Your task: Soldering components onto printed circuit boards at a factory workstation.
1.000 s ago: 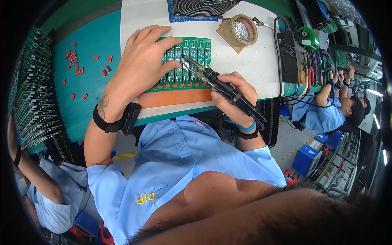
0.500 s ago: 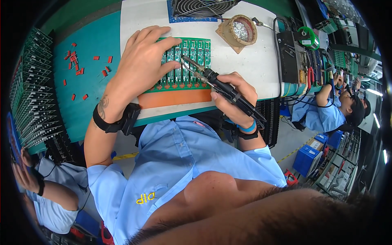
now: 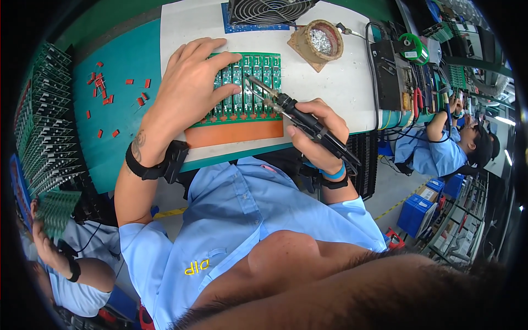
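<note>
My left hand (image 3: 192, 82) lies across the left part of a green circuit board panel (image 3: 272, 77), with its fingers spread and its thumb and index finger resting on the boards. In my right hand (image 3: 320, 135) is a black soldering iron (image 3: 308, 122), gripped like a pen. A thin metal tube runs alongside its tip, which points up and left at the middle of the panel, right of my left thumb. Whether the tip touches a joint is too small to tell. An orange strip (image 3: 236, 132) lies along the panel's near edge.
Red capacitors (image 3: 100, 85) lie scattered on the green mat at left, beside racked circuit boards (image 3: 44, 115). A brown pot (image 3: 302, 48) of silvery bits and a fan (image 3: 269, 12) stand beyond. At right are a green solder spool (image 3: 422, 50) and hand tools. Co-workers sit on both sides.
At the lower left, a co-worker's hand now holds up a green board panel. My hands and the soldering iron stay almost where they were; the view has shifted slightly.
</note>
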Motion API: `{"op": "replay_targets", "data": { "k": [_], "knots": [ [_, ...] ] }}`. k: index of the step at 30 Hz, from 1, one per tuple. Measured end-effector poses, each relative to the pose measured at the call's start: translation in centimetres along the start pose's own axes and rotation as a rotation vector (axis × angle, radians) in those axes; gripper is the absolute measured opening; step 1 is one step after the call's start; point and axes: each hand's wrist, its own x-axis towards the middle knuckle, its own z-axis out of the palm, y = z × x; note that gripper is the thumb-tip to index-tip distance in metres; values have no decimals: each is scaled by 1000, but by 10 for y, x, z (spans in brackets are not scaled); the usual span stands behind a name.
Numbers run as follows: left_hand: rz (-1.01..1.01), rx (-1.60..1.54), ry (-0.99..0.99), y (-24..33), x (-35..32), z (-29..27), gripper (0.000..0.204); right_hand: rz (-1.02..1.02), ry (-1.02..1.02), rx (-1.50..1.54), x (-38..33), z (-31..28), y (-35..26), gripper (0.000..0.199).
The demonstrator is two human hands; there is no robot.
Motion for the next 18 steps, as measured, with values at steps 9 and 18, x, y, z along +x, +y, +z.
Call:
{"op": "replay_targets", "data": {
  "k": [9, 18],
  "knots": [
    [11, 31, -21, 0, 2, -4, 55, -13, -1, 55, -1, 4, 2, 43],
    [-24, 20, -11, -1, -2, -10, 53, 4, -21, 35, 7, 11, 5, 42]
  ]
}}
